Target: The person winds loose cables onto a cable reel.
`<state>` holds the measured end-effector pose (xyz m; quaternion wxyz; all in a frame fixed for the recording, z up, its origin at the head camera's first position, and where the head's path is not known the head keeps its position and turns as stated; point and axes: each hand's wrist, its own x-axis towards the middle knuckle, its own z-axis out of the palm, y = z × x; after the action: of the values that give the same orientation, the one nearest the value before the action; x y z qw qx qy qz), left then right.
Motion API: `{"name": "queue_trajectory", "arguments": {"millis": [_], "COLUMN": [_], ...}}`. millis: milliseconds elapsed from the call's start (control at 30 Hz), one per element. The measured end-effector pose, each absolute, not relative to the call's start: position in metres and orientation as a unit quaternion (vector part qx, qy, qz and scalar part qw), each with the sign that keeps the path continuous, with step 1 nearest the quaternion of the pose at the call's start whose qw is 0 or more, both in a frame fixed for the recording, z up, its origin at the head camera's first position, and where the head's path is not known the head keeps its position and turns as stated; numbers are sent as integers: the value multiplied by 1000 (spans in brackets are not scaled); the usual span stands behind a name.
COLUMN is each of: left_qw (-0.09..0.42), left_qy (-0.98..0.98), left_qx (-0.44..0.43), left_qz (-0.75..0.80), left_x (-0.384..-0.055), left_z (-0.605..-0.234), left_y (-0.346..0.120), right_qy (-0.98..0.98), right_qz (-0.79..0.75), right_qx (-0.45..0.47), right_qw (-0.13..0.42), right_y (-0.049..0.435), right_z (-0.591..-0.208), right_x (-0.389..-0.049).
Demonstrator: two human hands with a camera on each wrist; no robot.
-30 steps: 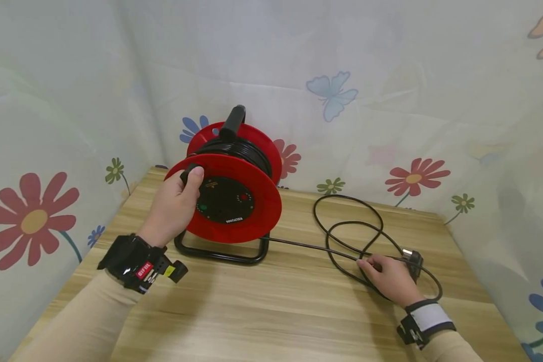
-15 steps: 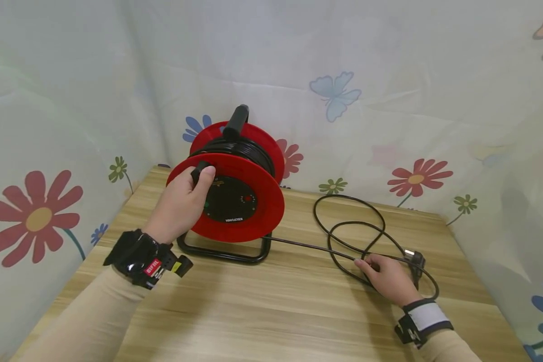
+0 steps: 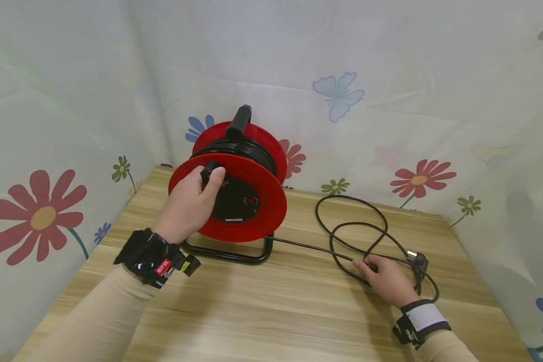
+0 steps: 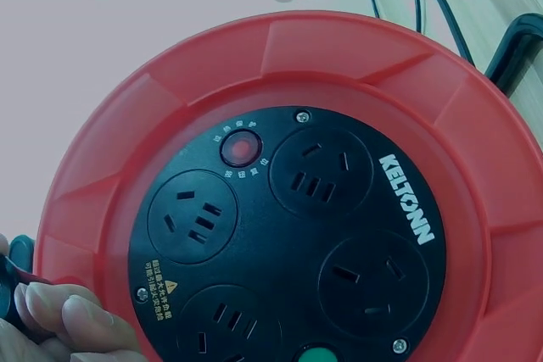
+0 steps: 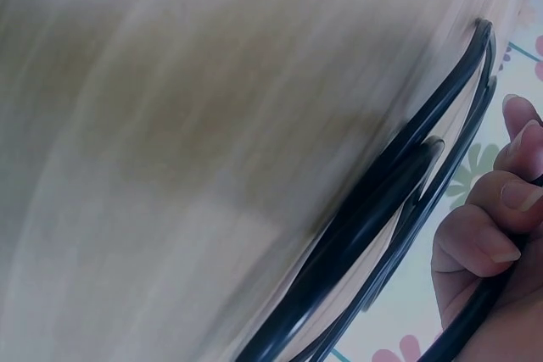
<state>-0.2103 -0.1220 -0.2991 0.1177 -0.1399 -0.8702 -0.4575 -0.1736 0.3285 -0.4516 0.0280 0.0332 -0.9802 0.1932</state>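
Observation:
A red cable reel (image 3: 271, 206) with black cord wound between its discs stands on a tubular frame (image 3: 235, 257). My left hand (image 3: 187, 201) grips the black winding knob (image 3: 209, 172) at the upper left of the front disc. In the left wrist view, its curled fingers (image 4: 85, 320) sit at the disc's edge, beside the black socket panel (image 4: 254, 235). A length of black cord (image 3: 307, 246) runs from the reel to my right hand (image 3: 391, 279), which holds it between thumb and fingers. The right wrist view shows the cord (image 5: 475, 311) passing through the curled fingers.
Loose cord loops (image 3: 362, 201) lie on the wooden table (image 3: 271, 311) right of the reel. A black plug (image 3: 418, 261) with metal pins lies just beyond my right hand. The reel's carrying handle (image 3: 239, 123) sticks up on top. A flower-printed curtain (image 3: 262, 50) surrounds the table.
My left hand has carried the knob rightward along the upper part of the disc, and the disc has turned clockwise with it. My right hand keeps its hold on the cord, almost in place.

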Motion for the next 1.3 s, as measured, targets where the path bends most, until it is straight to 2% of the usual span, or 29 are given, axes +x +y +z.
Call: {"name": "queue_trajectory", "arguments": {"millis": [533, 1300], "left_qw": [122, 133], "left_qy": [-876, -877], "left_qx": [-149, -176], "left_qz": [-443, -427], "left_x": [-209, -208], "left_z": [-298, -298], "left_y": [-110, -92], "right_qy": [-978, -973], "right_qz": [210, 228], "right_qx": [13, 30], "right_qw": [3, 10], "right_y": [322, 311], "right_z": [-450, -453], "right_x": [-173, -177]}}
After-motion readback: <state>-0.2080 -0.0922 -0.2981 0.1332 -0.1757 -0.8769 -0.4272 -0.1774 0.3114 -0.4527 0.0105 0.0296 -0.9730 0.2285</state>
